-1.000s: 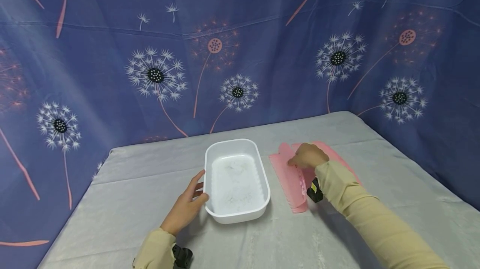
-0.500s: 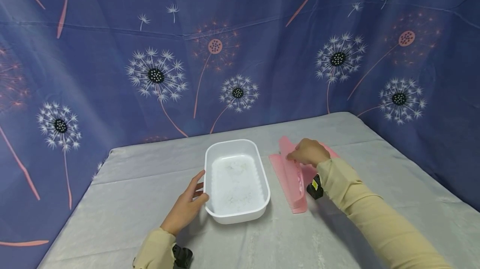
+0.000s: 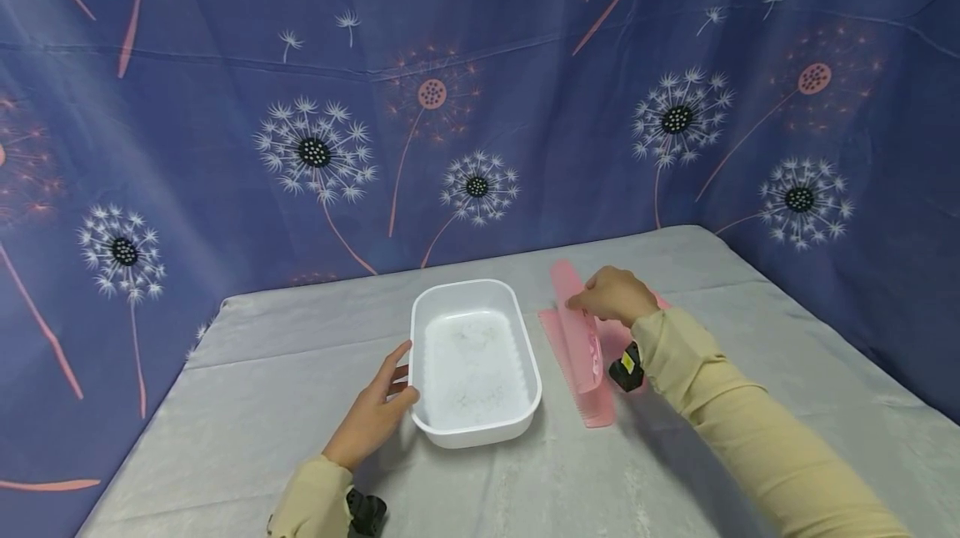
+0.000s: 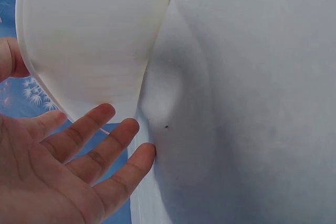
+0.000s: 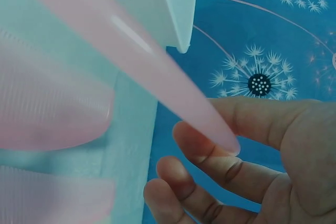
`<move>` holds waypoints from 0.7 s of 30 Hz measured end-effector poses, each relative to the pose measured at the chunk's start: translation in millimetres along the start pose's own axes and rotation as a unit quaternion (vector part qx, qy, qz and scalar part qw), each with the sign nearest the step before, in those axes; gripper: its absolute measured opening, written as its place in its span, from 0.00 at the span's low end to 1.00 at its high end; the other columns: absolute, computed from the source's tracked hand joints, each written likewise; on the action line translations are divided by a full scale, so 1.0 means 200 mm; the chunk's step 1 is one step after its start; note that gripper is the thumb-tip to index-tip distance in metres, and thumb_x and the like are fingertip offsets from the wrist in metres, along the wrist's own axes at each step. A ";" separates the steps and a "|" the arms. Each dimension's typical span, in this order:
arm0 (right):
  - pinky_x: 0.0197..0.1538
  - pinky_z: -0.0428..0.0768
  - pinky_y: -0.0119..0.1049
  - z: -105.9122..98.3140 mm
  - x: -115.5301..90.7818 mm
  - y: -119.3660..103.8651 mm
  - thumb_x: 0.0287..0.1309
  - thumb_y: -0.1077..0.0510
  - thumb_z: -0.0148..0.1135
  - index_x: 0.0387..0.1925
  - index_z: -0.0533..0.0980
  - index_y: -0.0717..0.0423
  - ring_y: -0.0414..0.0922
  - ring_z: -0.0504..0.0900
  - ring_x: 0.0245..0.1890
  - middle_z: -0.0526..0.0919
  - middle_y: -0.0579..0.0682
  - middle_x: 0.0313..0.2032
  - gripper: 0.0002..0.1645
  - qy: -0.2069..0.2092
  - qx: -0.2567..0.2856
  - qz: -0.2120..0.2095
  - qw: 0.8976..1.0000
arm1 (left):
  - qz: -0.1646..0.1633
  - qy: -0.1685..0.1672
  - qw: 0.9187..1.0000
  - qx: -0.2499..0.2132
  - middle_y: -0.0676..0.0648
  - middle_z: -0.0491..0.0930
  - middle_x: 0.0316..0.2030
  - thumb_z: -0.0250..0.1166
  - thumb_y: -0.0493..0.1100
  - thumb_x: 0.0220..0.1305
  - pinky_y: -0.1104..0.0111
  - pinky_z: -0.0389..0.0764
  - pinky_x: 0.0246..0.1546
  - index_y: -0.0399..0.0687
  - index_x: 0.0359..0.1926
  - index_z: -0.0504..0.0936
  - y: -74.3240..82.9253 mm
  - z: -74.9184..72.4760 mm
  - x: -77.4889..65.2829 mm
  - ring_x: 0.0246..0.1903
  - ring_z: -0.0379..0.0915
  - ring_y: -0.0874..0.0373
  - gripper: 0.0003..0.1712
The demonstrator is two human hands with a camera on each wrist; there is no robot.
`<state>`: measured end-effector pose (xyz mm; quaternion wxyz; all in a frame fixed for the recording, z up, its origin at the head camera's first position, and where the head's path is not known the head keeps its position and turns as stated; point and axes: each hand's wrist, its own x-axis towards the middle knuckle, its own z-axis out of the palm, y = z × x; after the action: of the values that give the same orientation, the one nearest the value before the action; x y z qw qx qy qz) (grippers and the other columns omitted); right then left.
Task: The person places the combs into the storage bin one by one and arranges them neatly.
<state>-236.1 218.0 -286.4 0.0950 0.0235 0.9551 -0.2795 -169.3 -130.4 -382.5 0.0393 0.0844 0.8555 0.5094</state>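
Note:
In the head view my right hand [image 3: 617, 296] pinches the upper edge of a pink comb [image 3: 576, 346] and holds it raised. The right wrist view shows the held comb [image 5: 152, 64] slanting to the thumb and fingertips, its smooth back towards the camera. A second pink comb [image 3: 598, 414] lies under it on the table, its teeth facing left. More pink comb [image 3: 617, 336] shows to the right, partly hidden by the hand and sleeve. My left hand [image 3: 372, 417] touches the left wall of a white plastic tub [image 3: 474, 438], fingers spread and fairly straight [image 4: 79, 156].
A grey cloth covers the table [image 3: 300, 371]. Blue curtain fabric [image 3: 540, 138] with dandelion prints hangs behind and at both sides. The tub stands left of the combs, with a short gap of cloth between.
My right hand has lifted the pink comb up and slightly left off the combs beneath, drawing it away from the table. The left hand and the tub have stayed put.

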 end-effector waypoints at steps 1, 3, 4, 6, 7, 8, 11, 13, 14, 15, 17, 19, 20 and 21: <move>0.32 0.73 0.39 0.00 0.00 0.00 0.61 0.47 0.63 0.19 0.75 0.52 0.48 0.77 0.33 0.81 0.53 0.31 0.19 0.000 -0.001 0.001 1.000 | 0.000 -0.001 1.000 0.000 0.33 0.71 0.66 0.57 0.39 0.68 0.40 0.70 0.61 0.50 0.80 0.56 0.00 0.00 0.00 0.64 0.70 0.38 0.40; 0.31 0.72 0.39 -0.01 0.00 -0.01 0.61 0.46 0.63 0.17 0.73 0.51 0.47 0.76 0.31 0.80 0.51 0.29 0.20 0.001 -0.002 0.002 1.000 | -0.001 -0.001 1.000 -0.001 0.33 0.71 0.67 0.57 0.39 0.68 0.40 0.70 0.61 0.51 0.80 0.56 0.00 0.00 0.00 0.64 0.70 0.38 0.40; 0.30 0.72 0.39 -0.01 0.00 -0.01 0.61 0.46 0.63 0.17 0.72 0.50 0.47 0.75 0.31 0.79 0.50 0.28 0.21 0.002 -0.002 -0.001 1.000 | -0.001 -0.001 1.000 -0.001 0.33 0.71 0.66 0.57 0.39 0.68 0.40 0.70 0.61 0.50 0.80 0.56 0.00 0.00 0.00 0.64 0.70 0.38 0.40; 0.29 0.71 0.38 -0.01 0.01 -0.02 0.61 0.46 0.63 0.15 0.70 0.49 0.46 0.74 0.29 0.78 0.49 0.26 0.23 0.003 -0.001 -0.003 1.000 | -0.001 0.001 1.000 -0.001 0.33 0.72 0.66 0.57 0.38 0.68 0.40 0.70 0.62 0.50 0.79 0.57 0.00 0.00 0.00 0.63 0.71 0.38 0.40; 0.28 0.71 0.38 -0.01 0.00 -0.02 0.61 0.46 0.63 0.15 0.70 0.49 0.46 0.74 0.28 0.78 0.49 0.26 0.23 0.005 -0.001 -0.006 1.000 | -0.001 0.001 1.000 0.000 0.33 0.72 0.66 0.57 0.38 0.68 0.40 0.70 0.62 0.50 0.79 0.57 0.00 0.00 0.00 0.63 0.71 0.38 0.40; 0.28 0.71 0.38 -0.01 0.00 -0.02 0.61 0.46 0.63 0.14 0.70 0.48 0.46 0.74 0.28 0.78 0.49 0.25 0.23 0.007 -0.001 -0.008 1.000 | -0.001 0.001 1.000 0.000 0.33 0.72 0.66 0.57 0.38 0.68 0.39 0.69 0.62 0.50 0.79 0.56 0.00 0.00 0.00 0.63 0.71 0.38 0.40; 0.27 0.68 0.37 -0.02 0.00 -0.04 0.61 0.46 0.63 0.13 0.68 0.48 0.45 0.72 0.26 0.76 0.48 0.23 0.24 0.013 0.002 -0.016 1.000 | -0.001 0.000 1.000 0.003 0.33 0.71 0.66 0.57 0.39 0.69 0.39 0.69 0.62 0.50 0.80 0.56 0.00 0.00 0.00 0.63 0.71 0.38 0.40; 0.27 0.68 0.37 -0.02 0.00 -0.05 0.61 0.46 0.63 0.13 0.70 0.48 0.45 0.73 0.26 0.77 0.48 0.22 0.24 0.018 0.007 -0.023 1.000 | -0.001 -0.001 1.000 0.004 0.33 0.71 0.66 0.57 0.39 0.69 0.38 0.69 0.62 0.50 0.80 0.56 0.00 0.00 0.00 0.63 0.70 0.37 0.40; 0.27 0.68 0.37 -0.02 0.00 -0.06 0.61 0.46 0.63 0.14 0.71 0.49 0.46 0.73 0.27 0.77 0.49 0.22 0.23 0.019 0.013 -0.025 0.999 | -0.001 -0.001 1.000 0.004 0.33 0.71 0.66 0.57 0.39 0.69 0.39 0.69 0.62 0.50 0.80 0.56 0.00 0.00 0.00 0.63 0.70 0.37 0.40; 0.28 0.68 0.37 -0.02 0.00 -0.07 0.61 0.47 0.63 0.14 0.72 0.49 0.46 0.74 0.27 0.77 0.49 0.22 0.23 0.020 0.019 -0.027 0.999 | -0.002 -0.001 1.000 0.005 0.33 0.71 0.66 0.57 0.39 0.69 0.39 0.69 0.61 0.50 0.80 0.56 0.00 0.00 0.00 0.63 0.70 0.37 0.40; 0.28 0.68 0.37 -0.02 -0.01 -0.09 0.61 0.47 0.64 0.15 0.73 0.49 0.47 0.74 0.27 0.77 0.49 0.22 0.22 0.020 0.032 -0.029 0.999 | -0.003 -0.001 1.000 0.004 0.33 0.71 0.67 0.57 0.39 0.69 0.39 0.70 0.61 0.50 0.80 0.56 0.00 0.00 0.00 0.64 0.70 0.37 0.40; 0.29 0.67 0.37 -0.02 -0.01 -0.11 0.61 0.47 0.64 0.15 0.72 0.49 0.46 0.73 0.27 0.76 0.48 0.20 0.22 0.017 0.047 -0.026 0.998 | -0.005 -0.002 1.000 0.005 0.33 0.70 0.67 0.57 0.40 0.69 0.39 0.70 0.61 0.50 0.80 0.55 0.00 0.00 0.00 0.64 0.70 0.37 0.40; 0.29 0.67 0.37 -0.02 -0.01 -0.12 0.62 0.47 0.64 0.15 0.72 0.49 0.46 0.73 0.26 0.75 0.47 0.19 0.22 0.015 0.055 -0.024 0.998 | -0.005 -0.002 1.000 0.005 0.33 0.70 0.67 0.57 0.40 0.69 0.39 0.70 0.61 0.50 0.80 0.55 0.00 0.00 0.00 0.64 0.70 0.37 0.40; 0.29 0.67 0.37 -0.01 -0.01 -0.14 0.62 0.47 0.64 0.15 0.73 0.50 0.46 0.73 0.26 0.75 0.47 0.19 0.22 0.013 0.062 -0.025 0.998 | -0.006 -0.003 1.000 0.004 0.33 0.70 0.67 0.57 0.40 0.69 0.39 0.70 0.61 0.50 0.80 0.55 0.00 0.00 0.00 0.64 0.70 0.37 0.40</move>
<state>-237.9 196.6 -269.7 0.0742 0.0092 0.9375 -0.3397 -169.0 -130.4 -381.5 0.0447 0.0816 0.8578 0.5054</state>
